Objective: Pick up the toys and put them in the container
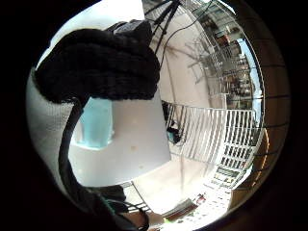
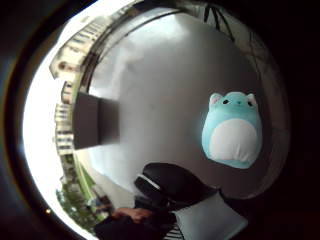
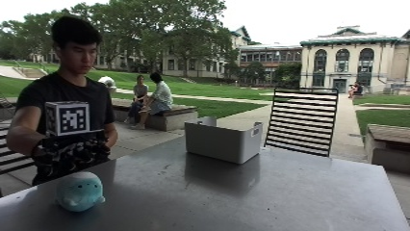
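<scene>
**Gloved hand above the plush, nothing held**

I'm looking at a dark grey table [image 3: 269,192], smooth enough to mirror what stands on it, set outdoors on a paved terrace. Lawns, trees and pale stone buildings sit behind it, and a black slatted chair [image 3: 301,120] stands at the far edge. The white container [image 3: 223,139] rests near the middle of the table, open side up.

The toy [image 3: 79,191], a round turquoise plush with a white belly, lies close to the table's near corner, well apart from the container. From the thumb-side palm view I see it flat on the surface, face showing.

My right hand [image 3: 69,155] hangs just above and behind the toy, not touching it, forearm angled down. The fingers look loosely curled and grip nothing.
</scene>
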Motion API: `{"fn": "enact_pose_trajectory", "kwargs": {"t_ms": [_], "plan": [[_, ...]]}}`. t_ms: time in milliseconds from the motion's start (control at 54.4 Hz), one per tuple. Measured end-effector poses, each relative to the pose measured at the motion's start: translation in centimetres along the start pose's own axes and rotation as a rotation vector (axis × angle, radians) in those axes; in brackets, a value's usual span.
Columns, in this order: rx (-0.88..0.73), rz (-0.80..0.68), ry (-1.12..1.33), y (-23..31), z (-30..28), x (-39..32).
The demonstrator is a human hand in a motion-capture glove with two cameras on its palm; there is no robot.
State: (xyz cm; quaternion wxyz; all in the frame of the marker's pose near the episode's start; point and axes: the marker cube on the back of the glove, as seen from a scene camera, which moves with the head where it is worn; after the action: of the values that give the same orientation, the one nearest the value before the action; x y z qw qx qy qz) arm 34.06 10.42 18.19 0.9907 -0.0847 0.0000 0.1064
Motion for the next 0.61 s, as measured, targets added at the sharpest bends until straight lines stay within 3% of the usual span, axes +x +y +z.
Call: {"fn": "enact_pose_trajectory", "kwargs": {"t_ms": [276,606], "plan": [[-0.117,0.005,-0.034,0.0,6.4,2.0],[-0.2,-0.01,-0.035,0.3,9.1,1.9]]}}
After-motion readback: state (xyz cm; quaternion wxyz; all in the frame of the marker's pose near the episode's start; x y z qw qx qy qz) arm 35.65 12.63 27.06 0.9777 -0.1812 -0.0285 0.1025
